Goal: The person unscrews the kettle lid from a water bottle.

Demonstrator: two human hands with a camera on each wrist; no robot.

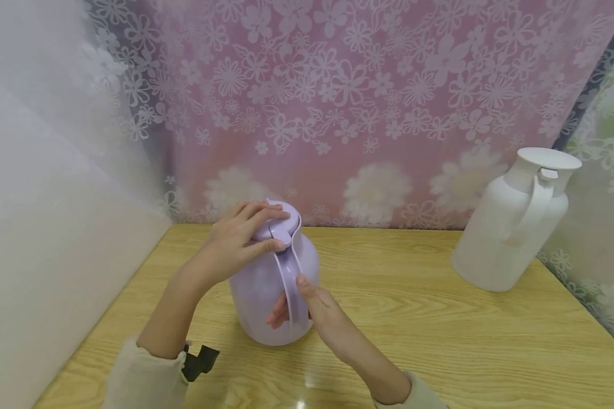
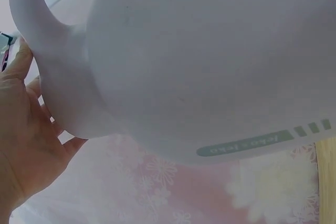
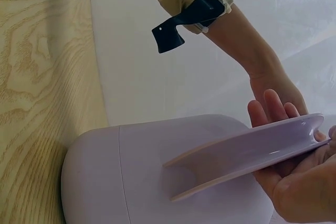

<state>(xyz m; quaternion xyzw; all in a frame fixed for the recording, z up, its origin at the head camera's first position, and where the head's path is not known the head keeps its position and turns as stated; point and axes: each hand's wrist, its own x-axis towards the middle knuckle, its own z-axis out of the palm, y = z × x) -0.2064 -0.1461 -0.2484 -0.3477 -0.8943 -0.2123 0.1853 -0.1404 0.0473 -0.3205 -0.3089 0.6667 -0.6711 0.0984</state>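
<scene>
A light purple thermos jug [image 1: 258,289] stands on the wooden table, its handle [image 1: 294,289] turned toward me. My left hand [image 1: 224,245] grips the lid [image 1: 282,226] from above, fingers across the top and thumb by the lever on the near side. Around the handle, my right hand [image 1: 327,318] has its fingers passed through and the thumb along the outside. The right wrist view shows those fingertips [image 3: 273,106] emerging beside the handle. In the left wrist view the jug's body [image 2: 220,66] fills most of the picture, with a green printed label.
A white thermos jug [image 1: 501,238] stands at the right of the wooden table [image 1: 389,335], its handle facing me. A flowered pink curtain [image 1: 337,113] hangs behind, and a pale wall [image 1: 71,199] borders the left. A black mount [image 1: 199,363] sits on my left wrist.
</scene>
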